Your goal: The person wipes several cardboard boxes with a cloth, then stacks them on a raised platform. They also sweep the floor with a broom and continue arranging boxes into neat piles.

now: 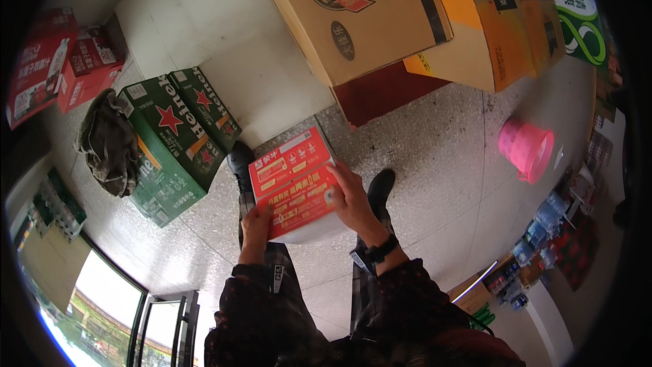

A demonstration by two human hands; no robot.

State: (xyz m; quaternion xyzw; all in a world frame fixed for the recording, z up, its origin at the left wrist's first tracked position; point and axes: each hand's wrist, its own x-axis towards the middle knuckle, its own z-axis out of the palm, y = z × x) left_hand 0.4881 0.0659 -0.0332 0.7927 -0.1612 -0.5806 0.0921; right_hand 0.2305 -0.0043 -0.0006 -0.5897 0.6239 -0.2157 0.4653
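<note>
Between my two hands is a red cardboard carton with printed writing and a pale lower side, held above the floor in front of my legs. My left hand grips its near left corner. On the right edge, my right hand presses with the fingers along the side and top; a dark band circles that wrist. The carton's underside is hidden from me. Just left of it stand green Heineken cartons, with a crumpled dark cloth draped over their left end.
Large brown cardboard boxes and orange-and-brown cartons stand ahead on the right. A pink bucket sits on the speckled floor. Red cartons are at far left, a glass door at lower left, bottled water at right.
</note>
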